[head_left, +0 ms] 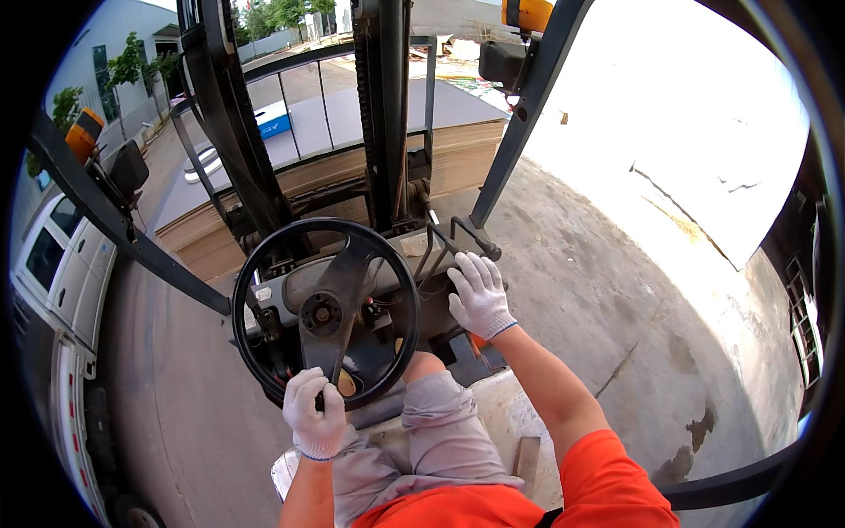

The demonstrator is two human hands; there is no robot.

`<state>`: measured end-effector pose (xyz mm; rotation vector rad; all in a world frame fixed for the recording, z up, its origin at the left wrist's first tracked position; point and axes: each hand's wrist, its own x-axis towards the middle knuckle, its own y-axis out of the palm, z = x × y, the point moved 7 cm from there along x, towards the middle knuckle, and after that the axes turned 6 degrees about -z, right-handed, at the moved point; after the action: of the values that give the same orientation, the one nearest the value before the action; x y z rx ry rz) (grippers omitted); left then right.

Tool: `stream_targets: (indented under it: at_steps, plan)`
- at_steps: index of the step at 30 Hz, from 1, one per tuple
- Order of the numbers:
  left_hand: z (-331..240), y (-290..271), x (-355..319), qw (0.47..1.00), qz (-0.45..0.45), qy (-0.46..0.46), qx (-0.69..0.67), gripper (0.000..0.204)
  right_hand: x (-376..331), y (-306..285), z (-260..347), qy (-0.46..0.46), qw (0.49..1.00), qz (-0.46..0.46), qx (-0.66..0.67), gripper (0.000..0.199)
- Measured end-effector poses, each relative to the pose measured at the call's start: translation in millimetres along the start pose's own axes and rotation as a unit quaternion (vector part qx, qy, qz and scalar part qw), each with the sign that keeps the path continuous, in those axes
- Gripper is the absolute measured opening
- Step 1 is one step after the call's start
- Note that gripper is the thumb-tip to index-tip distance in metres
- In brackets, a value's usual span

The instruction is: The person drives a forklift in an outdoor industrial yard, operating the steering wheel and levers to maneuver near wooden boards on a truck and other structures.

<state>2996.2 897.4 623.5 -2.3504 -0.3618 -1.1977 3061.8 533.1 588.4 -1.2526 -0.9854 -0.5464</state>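
My left hand point(314, 412), in a white knitted glove, is closed on the near rim of the black steering wheel point(322, 314) of a forklift. My right hand point(481, 295), gloved the same way, lies over the bent control levers point(491, 253) right of the wheel. Its fingers are stretched forward and slightly apart; whether they touch a lever is hard to tell. Ahead of the mast point(380, 114), a wide stack of flat boards point(466, 154) with a grey top sits low at the front. A blue box point(272, 121) rests on the boards.
A white truck point(75, 255) stands close on the left. Dark frame posts point(537, 101) rise on both sides, carrying orange lamps point(526, 14). Concrete floor point(581, 255) runs along the right, partly in glaring sunlight. Buildings and trees point(128, 63) stand far left.
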Motion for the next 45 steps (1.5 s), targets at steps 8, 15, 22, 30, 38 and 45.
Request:
stream_targets:
  at_steps: [8,15,22,30,38,45]
  plan:
    - [159.3,85.3,108.9,1.0,0.007,-0.03,0.002,0.015,6.0,233.4,-93.5,0.049,0.942,0.318,-0.091,0.015]
    - [271.6,165.2,202.7,0.999,0.011,-0.033,0.0,0.018,81.6,388.1,-160.4,0.19,0.902,0.353,-0.161,0.027]
    - [337.3,254.4,284.5,1.0,0.01,-0.028,0.003,0.018,147.4,486.5,-239.0,0.188,0.909,0.331,-0.168,0.024]
    - [409.4,403.0,394.5,1.0,0.002,0.007,0.026,0.024,213.3,631.0,-381.0,0.168,0.931,0.292,-0.138,0.025]
    - [534.3,651.4,520.3,0.997,-0.058,0.011,0.041,0.025,294.8,852.6,-606.7,0.135,0.947,0.272,-0.108,0.027]
    - [646.7,729.1,615.0,0.998,-0.039,-0.007,0.043,0.023,374.2,986.0,-656.8,0.132,0.949,0.268,-0.105,0.025]
